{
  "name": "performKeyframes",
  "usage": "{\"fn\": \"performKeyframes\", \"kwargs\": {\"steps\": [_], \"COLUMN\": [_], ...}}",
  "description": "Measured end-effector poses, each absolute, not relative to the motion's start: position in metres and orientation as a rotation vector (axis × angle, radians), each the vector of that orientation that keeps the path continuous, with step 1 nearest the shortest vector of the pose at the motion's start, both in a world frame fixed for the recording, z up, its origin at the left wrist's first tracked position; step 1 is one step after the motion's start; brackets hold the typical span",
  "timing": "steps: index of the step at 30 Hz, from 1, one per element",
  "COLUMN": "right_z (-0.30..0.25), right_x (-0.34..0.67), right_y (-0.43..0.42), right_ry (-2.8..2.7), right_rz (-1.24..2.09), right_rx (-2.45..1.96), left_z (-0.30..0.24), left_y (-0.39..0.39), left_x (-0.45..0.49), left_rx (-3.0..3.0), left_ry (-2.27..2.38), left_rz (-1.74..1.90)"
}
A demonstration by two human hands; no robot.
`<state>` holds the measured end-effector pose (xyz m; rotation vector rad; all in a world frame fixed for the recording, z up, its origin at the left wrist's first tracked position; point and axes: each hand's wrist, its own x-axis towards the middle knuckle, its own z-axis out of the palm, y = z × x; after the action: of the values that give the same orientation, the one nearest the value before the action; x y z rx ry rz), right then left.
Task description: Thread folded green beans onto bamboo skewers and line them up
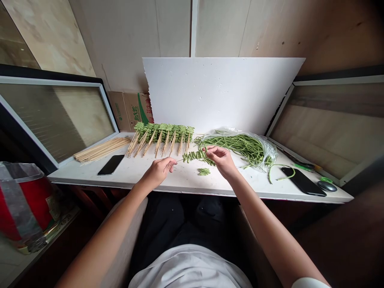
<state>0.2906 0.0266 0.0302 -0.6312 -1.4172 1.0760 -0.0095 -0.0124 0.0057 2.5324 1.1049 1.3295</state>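
Note:
My left hand [161,169] pinches the bare end of a thin bamboo skewer [179,161] that carries a row of folded green long-bean pieces [193,155]. My right hand [220,159] is closed on the bean at the skewer's far end, fingers curled round it. A small bundle of cut bean pieces [203,171] lies on the white table [132,176] just below the skewer. Behind my hands a row of finished bean skewers [163,134] is laid out side by side.
Loose long beans [240,145] lie on a clear plastic bag [268,150] at the right. Plain bamboo skewers [100,150] are piled at the left beside a black phone [111,165]. Another phone [303,181] lies far right. A white board [216,92] leans behind. A red pot [24,204] stands at the lower left.

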Motion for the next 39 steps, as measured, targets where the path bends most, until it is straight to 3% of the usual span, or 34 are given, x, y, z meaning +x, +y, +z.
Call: {"fn": "performKeyframes", "kwargs": {"steps": [13, 39], "right_z": [0.021, 0.025], "right_x": [0.278, 0.283], "right_y": [0.026, 0.024], "right_ry": [-1.347, -1.655], "right_rz": [1.227, 1.216], "right_rx": [-0.766, -0.945], "left_z": [0.006, 0.008], "left_y": [-0.015, -0.009], "left_x": [-0.012, -0.021], "left_rx": [2.818, 2.985], "left_ry": [1.181, 1.260], "left_rz": [1.591, 1.616]}}
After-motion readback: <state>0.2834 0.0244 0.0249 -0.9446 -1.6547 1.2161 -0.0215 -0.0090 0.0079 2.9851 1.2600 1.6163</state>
